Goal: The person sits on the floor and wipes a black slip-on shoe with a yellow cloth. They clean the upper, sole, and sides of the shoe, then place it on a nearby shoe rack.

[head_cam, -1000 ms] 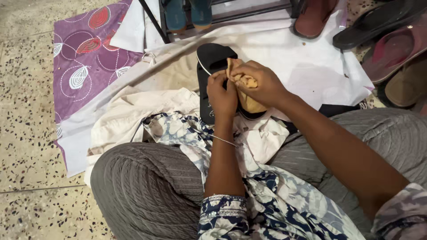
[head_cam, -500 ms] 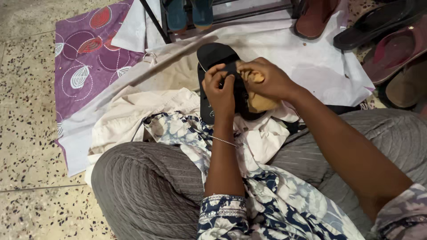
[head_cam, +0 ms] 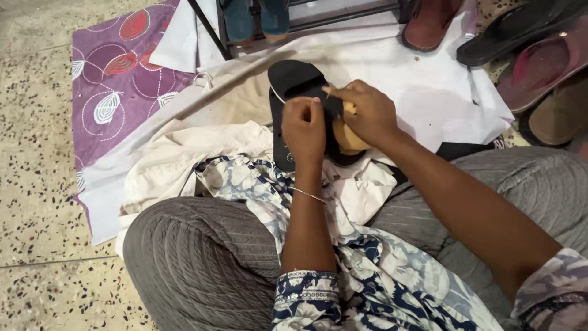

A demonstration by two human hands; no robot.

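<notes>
A black flip-flop sandal (head_cam: pixel 293 79) lies sole-up-and-away on white cloth in front of my crossed legs. My left hand (head_cam: pixel 304 130) grips the sandal's black strap near its middle. My right hand (head_cam: pixel 365 111) is closed on a tan cloth (head_cam: pixel 346 136) bunched under the palm and pressed against the strap and footbed. Both hands touch over the sandal, hiding its heel half.
A white sheet (head_cam: pixel 429 86) and a cream garment (head_cam: pixel 177 159) cover the speckled floor (head_cam: pixel 30 184). A purple patterned cloth (head_cam: pixel 116 79) lies at left. A black shoe-rack frame (head_cam: pixel 214 30), a maroon sandal (head_cam: pixel 429 24) and more sandals (head_cam: pixel 539 61) crowd the top and right.
The tan cloth, held up above the sandal a second ago, has come down under my right hand onto the strap. My left hand shifted from the cloth to the strap.
</notes>
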